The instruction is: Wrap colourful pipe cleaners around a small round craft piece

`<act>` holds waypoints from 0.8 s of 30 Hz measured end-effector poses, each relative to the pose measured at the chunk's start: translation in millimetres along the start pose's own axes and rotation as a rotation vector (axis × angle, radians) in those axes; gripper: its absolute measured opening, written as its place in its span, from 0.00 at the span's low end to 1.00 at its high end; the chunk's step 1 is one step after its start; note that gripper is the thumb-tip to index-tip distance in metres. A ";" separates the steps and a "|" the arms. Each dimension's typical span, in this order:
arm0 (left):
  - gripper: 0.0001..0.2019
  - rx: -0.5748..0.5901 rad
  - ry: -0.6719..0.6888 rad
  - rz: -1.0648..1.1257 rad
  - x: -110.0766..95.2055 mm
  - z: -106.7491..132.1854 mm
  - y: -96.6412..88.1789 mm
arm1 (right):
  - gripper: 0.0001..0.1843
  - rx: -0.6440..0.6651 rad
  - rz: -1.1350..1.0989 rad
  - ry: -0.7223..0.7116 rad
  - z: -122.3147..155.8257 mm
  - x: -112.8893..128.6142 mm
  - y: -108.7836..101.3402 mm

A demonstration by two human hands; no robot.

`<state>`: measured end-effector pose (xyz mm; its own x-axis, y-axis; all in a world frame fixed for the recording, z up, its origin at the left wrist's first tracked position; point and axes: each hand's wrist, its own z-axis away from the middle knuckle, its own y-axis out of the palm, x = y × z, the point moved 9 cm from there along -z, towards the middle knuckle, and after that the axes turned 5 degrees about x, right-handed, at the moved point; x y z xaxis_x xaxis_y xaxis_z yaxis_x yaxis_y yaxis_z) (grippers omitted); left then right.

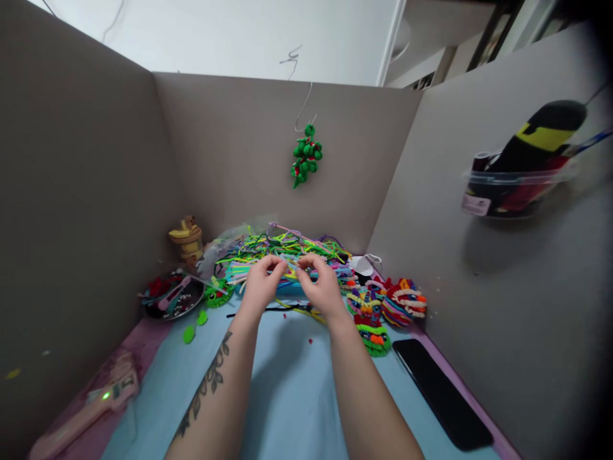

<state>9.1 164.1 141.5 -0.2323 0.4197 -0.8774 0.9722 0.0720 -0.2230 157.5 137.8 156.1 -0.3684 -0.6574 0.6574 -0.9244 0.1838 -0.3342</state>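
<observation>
Both hands meet over the far end of the blue mat [287,396], right at the near edge of the pile [287,246] of bright pipe cleaners. The left hand [261,286] and right hand [322,286] each have thumb and forefinger pinched together. Between the 2 pinches runs a short pale strand [288,260], blurred and partly lost against the pile behind it. It seems to lie left to right, 1 end in each hand, so neither hand is nearer to it. The other fingers curl in loosely. The strand is held just above the pile, not resting on the mat.

A black stem [275,310] lies flat on the mat below the wrists, also running left to right, apart from both hands. Left of the pile sits a dark dish [156,311] of small bits, and nearer the camera a pink glue gun [86,402] shows a green light. To the right are several striped, finished figures [387,303] and a black phone [440,393]. A green ornament [305,156] hangs on the cardboard back wall [230,140], and a clear tub [517,185] of tools sits against the right wall.
</observation>
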 end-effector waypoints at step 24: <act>0.13 0.102 -0.111 0.335 1.7 5.0 21.6 | 0.03 -0.170 -0.042 -0.169 7.2 15.2 -8.9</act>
<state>29.5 161.8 133.0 0.0909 0.3036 -0.9485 0.9882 -0.1455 0.0481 160.8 120.9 164.1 -0.3208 -0.7773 0.5412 -0.9471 0.2648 -0.1812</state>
